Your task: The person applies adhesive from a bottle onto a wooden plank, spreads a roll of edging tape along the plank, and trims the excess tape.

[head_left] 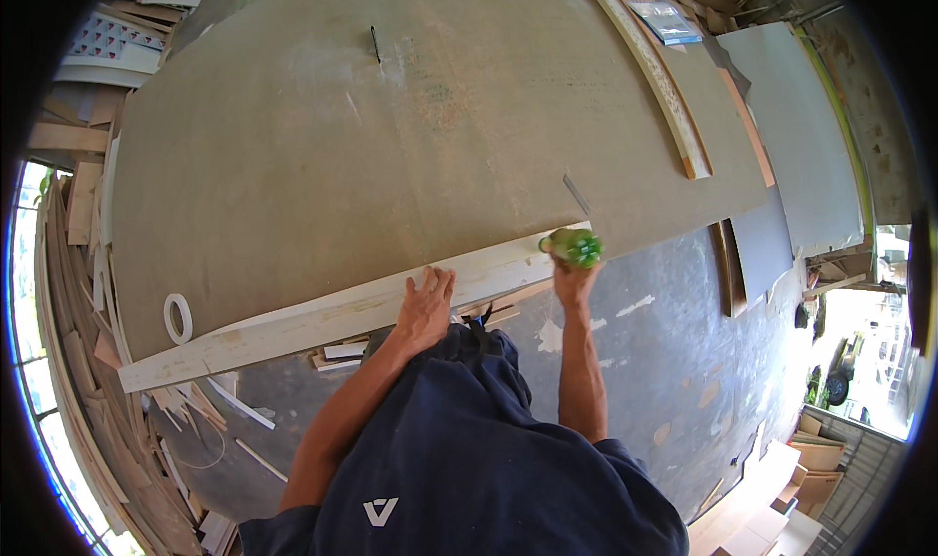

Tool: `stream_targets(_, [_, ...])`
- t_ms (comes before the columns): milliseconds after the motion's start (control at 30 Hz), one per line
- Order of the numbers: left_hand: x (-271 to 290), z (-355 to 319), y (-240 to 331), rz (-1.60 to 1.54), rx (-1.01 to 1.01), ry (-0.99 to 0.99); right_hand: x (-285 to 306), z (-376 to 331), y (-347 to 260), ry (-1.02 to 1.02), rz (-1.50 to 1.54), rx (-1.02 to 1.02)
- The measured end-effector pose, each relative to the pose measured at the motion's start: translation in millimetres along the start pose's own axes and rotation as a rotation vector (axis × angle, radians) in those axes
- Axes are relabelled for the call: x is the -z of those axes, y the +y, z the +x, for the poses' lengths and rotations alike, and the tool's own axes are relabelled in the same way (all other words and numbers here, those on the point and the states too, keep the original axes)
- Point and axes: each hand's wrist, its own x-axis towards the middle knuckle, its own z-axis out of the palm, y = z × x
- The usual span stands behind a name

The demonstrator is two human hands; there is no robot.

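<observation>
A long white board (pixel 293 339) lies along the near edge of the table. My left hand (pixel 427 309) presses on its middle with the fingers stretched out. Near the board's right end, my right hand (pixel 574 273) grips a green plastic bottle (pixel 578 247), held tilted with its narrow end toward the board and slightly blurred. Whether the bottle touches the board I cannot tell. By the board's left end stands a white ring-shaped roll (pixel 177 319), and a thin white strip runs from beside it along the board's far edge.
The wide brownish tabletop (pixel 293 165) carries a dark pen-like stick (pixel 375 44), a grey strip (pixel 576 193), a long wooden channel (pixel 660 77) and a blue packet (pixel 666 22). Wood offcuts (pixel 191 406) lie on the floor at left. Stacked boards (pixel 83 341) line the left side.
</observation>
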Motion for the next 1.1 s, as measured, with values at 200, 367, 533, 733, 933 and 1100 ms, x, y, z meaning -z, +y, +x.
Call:
stream_targets(200, [-6.0,1.3,-1.2,0.027,-0.006,0.001,24.4,25.2,-21.4,0.004,-0.045,-0.085])
stream_targets(367, [-14.4,0.6,-2.0,0.038,-0.004,0.061,-13.2,0.2,-75.5,-0.176,0.209,-0.034])
stream_targets(533, [-8.6,0.3,-3.4,0.027,-0.006,0.034,-17.6,-5.7,-45.3,-0.268,-0.026,0.013])
stream_targets(733, [-2.0,1.3,0.4,-0.011,-0.005,-0.014,33.6,23.3,20.9,-0.104,0.067,-0.158])
stream_targets(933, [-14.4,-1.1,-1.1,0.051,0.017,-0.009,9.6,11.3,-63.5,-0.152,0.182,-0.029])
stream_targets(1100, [-10.9,0.0,0.1,0.005,0.025,0.016,-12.9,-9.1,-64.6,-0.379,0.256,-0.133])
